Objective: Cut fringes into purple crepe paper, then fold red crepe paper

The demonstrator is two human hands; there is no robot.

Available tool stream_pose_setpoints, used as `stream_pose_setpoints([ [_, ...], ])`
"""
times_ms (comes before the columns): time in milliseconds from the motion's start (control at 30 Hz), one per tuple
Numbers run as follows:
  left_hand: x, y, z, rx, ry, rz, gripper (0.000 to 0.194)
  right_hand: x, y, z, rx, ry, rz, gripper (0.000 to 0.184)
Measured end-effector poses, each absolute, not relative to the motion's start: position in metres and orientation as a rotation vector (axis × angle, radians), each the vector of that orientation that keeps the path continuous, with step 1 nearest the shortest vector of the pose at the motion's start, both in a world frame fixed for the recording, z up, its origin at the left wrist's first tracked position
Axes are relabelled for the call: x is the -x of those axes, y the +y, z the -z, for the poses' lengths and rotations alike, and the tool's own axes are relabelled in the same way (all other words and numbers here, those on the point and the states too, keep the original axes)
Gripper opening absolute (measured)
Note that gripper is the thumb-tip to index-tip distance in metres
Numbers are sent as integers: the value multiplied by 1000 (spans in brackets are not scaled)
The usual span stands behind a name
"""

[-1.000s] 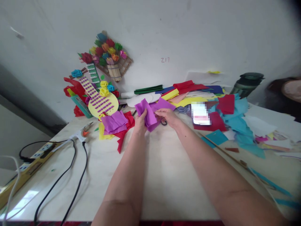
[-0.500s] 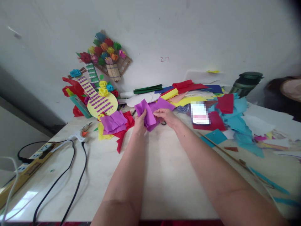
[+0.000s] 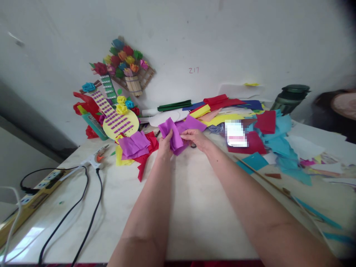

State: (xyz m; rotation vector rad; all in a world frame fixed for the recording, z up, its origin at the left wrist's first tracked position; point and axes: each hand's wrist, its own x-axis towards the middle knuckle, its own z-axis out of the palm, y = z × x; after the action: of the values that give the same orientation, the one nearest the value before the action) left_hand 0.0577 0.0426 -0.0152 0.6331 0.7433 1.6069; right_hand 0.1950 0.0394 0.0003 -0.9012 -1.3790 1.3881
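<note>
My left hand (image 3: 166,145) grips a folded piece of purple crepe paper (image 3: 174,139), its thumb across the front of the folds. The fingers of my right hand (image 3: 197,138) are pinched at the right edge of the same piece. Behind it lies more purple paper (image 3: 194,124). A dark loop like a scissors handle (image 3: 194,145) shows under my right hand; the rest is hidden. Left of my hands, another stack of purple crepe paper (image 3: 135,145) rests on red paper (image 3: 142,167) and yellow paper (image 3: 122,157).
A glue gun (image 3: 93,159) with a black cord lies at left, near a power strip (image 3: 41,193). Paper-flower crafts (image 3: 121,124) lean on the wall. Coloured sheets (image 3: 219,107), a lit phone (image 3: 236,134), blue scraps (image 3: 280,142), a thin stick (image 3: 258,172) and a dark bottle (image 3: 290,99) occupy the right.
Almost nothing differs. The purple piece and both hands keep nearly the same place and grip, with a very slight shift of the whole view.
</note>
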Motion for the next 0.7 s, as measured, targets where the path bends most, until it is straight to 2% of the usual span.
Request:
stream_pose_setpoints([
  [200,-57,45,18,-647,744,-1629,30,-194,38,-1,971,-1385,-1347,14],
  [400,-59,42,16,-635,749,-1600,29,-188,41,3,967,-1456,-1255,17],
  [467,-59,42,15,-637,747,-1599,28,-184,43,4,1000,-1506,-1121,21],
  [600,-59,42,15,-644,747,-1604,28,-179,43,2,1163,-1661,-631,29],
  [700,-58,43,16,-642,739,-1601,29,-179,40,0,1294,-1720,-394,27],
])
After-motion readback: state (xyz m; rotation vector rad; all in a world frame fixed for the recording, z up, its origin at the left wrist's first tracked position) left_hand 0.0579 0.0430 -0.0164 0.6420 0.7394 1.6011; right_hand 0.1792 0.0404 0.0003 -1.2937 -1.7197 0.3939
